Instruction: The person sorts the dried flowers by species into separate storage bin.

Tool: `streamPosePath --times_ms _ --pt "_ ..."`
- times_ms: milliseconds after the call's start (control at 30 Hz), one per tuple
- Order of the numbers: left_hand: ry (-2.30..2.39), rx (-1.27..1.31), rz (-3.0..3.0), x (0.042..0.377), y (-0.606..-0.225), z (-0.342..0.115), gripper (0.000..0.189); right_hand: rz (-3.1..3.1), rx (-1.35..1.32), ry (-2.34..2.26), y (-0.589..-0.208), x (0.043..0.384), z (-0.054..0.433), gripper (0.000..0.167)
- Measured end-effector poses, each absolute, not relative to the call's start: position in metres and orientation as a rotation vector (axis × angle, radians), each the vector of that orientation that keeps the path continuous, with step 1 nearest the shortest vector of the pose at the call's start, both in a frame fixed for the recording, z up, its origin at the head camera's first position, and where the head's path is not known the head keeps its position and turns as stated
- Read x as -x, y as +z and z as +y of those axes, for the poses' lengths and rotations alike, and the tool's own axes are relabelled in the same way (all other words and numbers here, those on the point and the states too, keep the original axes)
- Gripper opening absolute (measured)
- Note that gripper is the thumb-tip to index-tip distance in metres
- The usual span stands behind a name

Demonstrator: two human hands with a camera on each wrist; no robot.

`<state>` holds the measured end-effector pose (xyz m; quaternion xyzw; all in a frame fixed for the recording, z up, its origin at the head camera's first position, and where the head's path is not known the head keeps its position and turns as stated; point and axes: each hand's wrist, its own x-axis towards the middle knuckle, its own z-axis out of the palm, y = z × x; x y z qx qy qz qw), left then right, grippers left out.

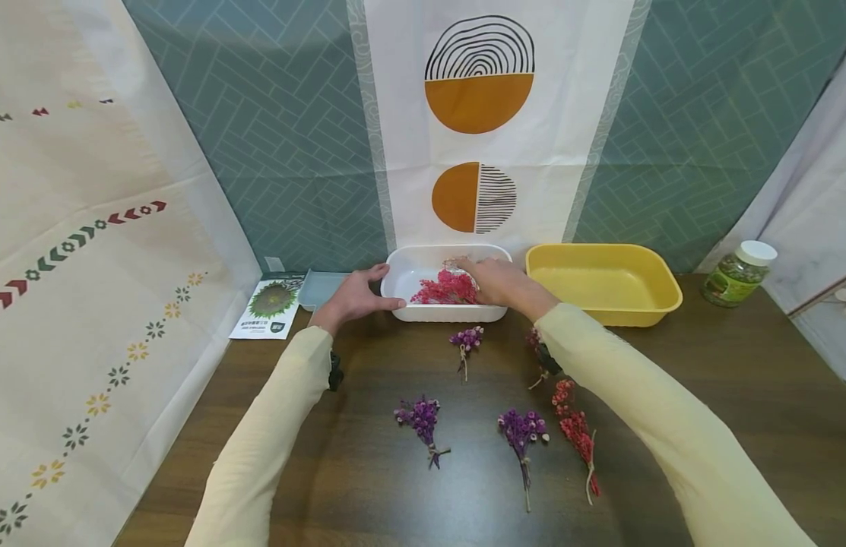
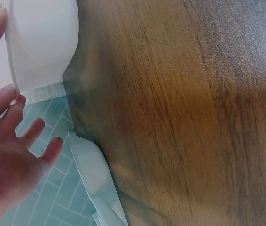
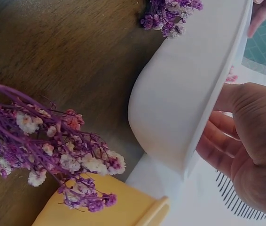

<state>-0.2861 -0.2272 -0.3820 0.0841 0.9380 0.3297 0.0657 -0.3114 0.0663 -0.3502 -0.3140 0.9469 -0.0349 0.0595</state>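
A white plastic tub (image 1: 445,314) stands at the back of the table with red dried flowers (image 1: 445,289) lying in it. My left hand (image 1: 357,294) touches the tub's left end, thumb and forefinger spread; in the left wrist view its other fingers are loosely bent and hold nothing. Over the tub's right side, my right hand (image 1: 499,282) reaches in among the red flowers. The right wrist view shows its thumb and fingers bent past the rim, the fingertips hidden, so a grip on the stems cannot be made out. Purple flower bunches (image 1: 466,339) lie in front.
Further purple bunches (image 1: 423,419) and a red bunch (image 1: 575,433) lie nearer on the brown table (image 1: 368,501). A yellow tub (image 1: 603,315) and a lidded jar (image 1: 739,275) stand right of the white tub. Left are a pale blue tray (image 1: 318,291) and a sunflower packet (image 1: 267,311).
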Motion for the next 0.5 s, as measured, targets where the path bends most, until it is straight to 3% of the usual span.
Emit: streamPosePath --times_ms 167,500 --pt "1.000 -0.242 2.822 0.284 -0.382 -0.226 0.100 2.869 0.982 -0.209 -0.350 0.310 0.072 0.071" --pt "1.018 -0.243 2.806 0.285 -0.383 -0.227 0.100 2.949 1.030 -0.399 -0.327 0.293 0.101 0.057"
